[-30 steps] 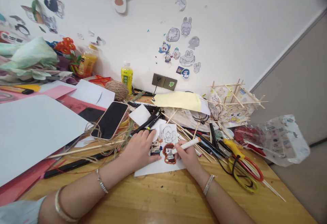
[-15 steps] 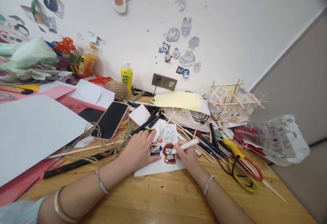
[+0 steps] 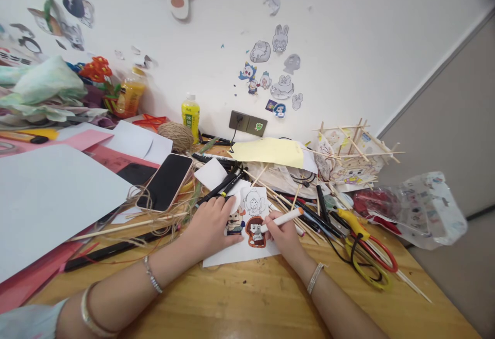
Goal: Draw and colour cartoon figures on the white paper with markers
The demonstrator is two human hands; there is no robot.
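A white sheet of paper with small cartoon figures lies on the wooden table. My left hand lies flat on its left part, fingers stretched out, pressing it down. My right hand is closed round a white marker with an orange end. The marker's tip rests on a brown-coloured figure in the middle of the sheet. Above it is an uncoloured girl figure.
A phone lies on raffia strands to the left, with big paper sheets beyond. Black pens, wooden sticks, and red-and-yellow scissors crowd the right. A twine ball, yellow bottle and plastic bag stand near the wall.
Hardly anything differs: both hands stay on the sheet, the marker tip stays on the brown figure, and the view has shifted very slightly.
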